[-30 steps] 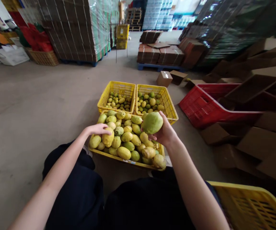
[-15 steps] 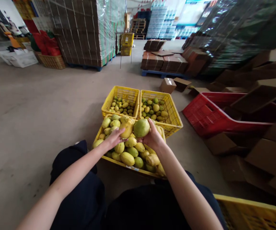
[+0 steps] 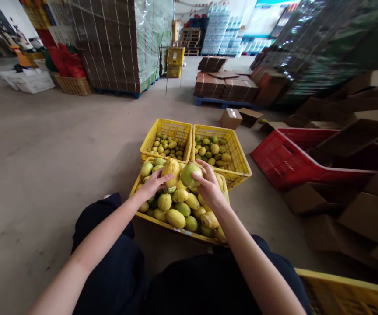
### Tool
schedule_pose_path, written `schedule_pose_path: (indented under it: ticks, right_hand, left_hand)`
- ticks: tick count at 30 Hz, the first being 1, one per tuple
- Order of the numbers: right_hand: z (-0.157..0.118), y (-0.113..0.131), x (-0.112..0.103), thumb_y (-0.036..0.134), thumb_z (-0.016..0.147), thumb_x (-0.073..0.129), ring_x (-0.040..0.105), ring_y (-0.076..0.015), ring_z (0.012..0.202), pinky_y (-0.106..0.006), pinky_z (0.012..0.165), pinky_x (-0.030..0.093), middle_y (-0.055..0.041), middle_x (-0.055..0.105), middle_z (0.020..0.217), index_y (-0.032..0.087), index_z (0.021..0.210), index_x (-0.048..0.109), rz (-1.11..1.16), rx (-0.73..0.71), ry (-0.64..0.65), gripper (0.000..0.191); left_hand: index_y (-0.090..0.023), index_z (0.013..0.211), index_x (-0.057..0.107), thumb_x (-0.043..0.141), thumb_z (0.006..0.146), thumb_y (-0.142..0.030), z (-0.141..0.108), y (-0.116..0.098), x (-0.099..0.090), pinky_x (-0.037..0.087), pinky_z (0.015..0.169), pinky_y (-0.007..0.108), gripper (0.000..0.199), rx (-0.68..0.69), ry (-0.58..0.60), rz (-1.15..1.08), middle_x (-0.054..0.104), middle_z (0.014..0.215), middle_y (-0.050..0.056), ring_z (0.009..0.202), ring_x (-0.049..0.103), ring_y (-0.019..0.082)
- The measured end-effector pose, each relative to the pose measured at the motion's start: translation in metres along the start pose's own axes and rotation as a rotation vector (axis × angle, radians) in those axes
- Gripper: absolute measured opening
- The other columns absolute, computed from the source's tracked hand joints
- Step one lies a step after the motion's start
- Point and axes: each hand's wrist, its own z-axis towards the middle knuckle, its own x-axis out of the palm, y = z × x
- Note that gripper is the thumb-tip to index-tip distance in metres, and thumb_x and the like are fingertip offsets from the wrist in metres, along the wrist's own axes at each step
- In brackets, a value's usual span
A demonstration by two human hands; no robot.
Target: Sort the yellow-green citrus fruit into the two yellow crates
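In my left hand is a bumpy yellow citrus fruit, lemon-like and large, its fingers curled around the left side. My right hand grips a smoother green citrus fruit from the right, the thumb over its near face. The two fruits are held side by side, a narrow gap between them. Below both hands stands a yellow plastic crate, heaped with yellow and green fruits of the same sort.
Behind it are two more yellow crates, the left one and the right one, both part-filled with smaller fruits. A red crate and loose cardboard boxes lie to the right. Another yellow crate is at lower right.
My right hand has turned the green fruit, its thumb now across the front. My left hand has tipped the yellow fruit more upright and raised it slightly.
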Motion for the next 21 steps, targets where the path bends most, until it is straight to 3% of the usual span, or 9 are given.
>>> schedule_pose_path:
  ticks: [3,7,12,16,19,21]
  right_hand:
    - [-0.001,-0.003,-0.002,0.025,0.052,0.093,0.066,-0.023,0.107,-0.034,0.088,0.059,0.0006,0.065,0.126,0.035,0.117,0.06,-0.095,-0.165,-0.033,0.073]
    - [-0.003,-0.009,-0.001,0.028,0.057,0.092,0.06,-0.0267,0.123,-0.04,0.106,0.051,-0.001,0.066,0.126,0.032,0.117,0.061,-0.164,-0.264,-0.028,0.068]
    - [-0.004,-0.011,-0.001,0.041,0.07,0.083,0.059,-0.0271,0.121,-0.043,0.108,0.048,-0.0005,0.067,0.124,0.034,0.113,0.063,-0.248,-0.301,-0.081,0.048]
    - [-0.004,-0.008,-0.006,0.043,0.071,0.082,0.059,-0.0269,0.119,-0.043,0.111,0.044,-0.0011,0.068,0.12,0.034,0.11,0.065,-0.283,-0.332,-0.092,0.044]
    - [-0.005,-0.009,-0.008,0.044,0.071,0.082,0.061,-0.027,0.114,-0.042,0.105,0.048,0.0001,0.068,0.116,0.036,0.109,0.067,-0.324,-0.304,-0.107,0.042]
    - [-0.007,-0.011,-0.007,0.045,0.072,0.08,0.062,-0.0261,0.11,-0.04,0.101,0.051,0.0012,0.069,0.114,0.036,0.107,0.068,-0.314,-0.29,-0.095,0.038]
  left_hand:
    - [-0.018,0.125,0.062,0.076,0.077,-0.036,0.003,-0.005,0.001,0.058,0.091,0.038,0.053,0.025,0.005,-0.018,0.068,0.13,0.012,0.12,0.064,0.031]
    - [-0.023,0.135,0.056,0.075,0.078,-0.034,0.004,-0.008,0.005,0.055,0.097,0.038,0.061,0.057,0.043,0.01,0.063,0.139,0.009,0.126,0.061,0.029]
    - [-0.023,0.134,0.055,0.074,0.08,-0.037,0.008,-0.005,0.009,0.049,0.107,0.04,0.058,0.121,0.106,0.046,0.063,0.14,0.007,0.131,0.056,0.028]
    - [-0.025,0.133,0.057,0.074,0.082,-0.039,0.01,-0.006,0.012,0.046,0.109,0.038,0.056,0.178,0.108,0.139,0.062,0.142,0.005,0.133,0.055,0.028]
    - [-0.024,0.133,0.058,0.059,0.093,-0.047,0.009,-0.013,0.021,0.051,0.102,0.038,0.046,0.092,0.069,0.182,0.067,0.133,0.006,0.127,0.06,0.028]
    - [-0.02,0.132,0.06,0.038,0.1,-0.055,0.008,-0.02,0.03,0.054,0.098,0.04,0.052,0.027,0.068,0.122,0.071,0.124,0.01,0.123,0.062,0.028]
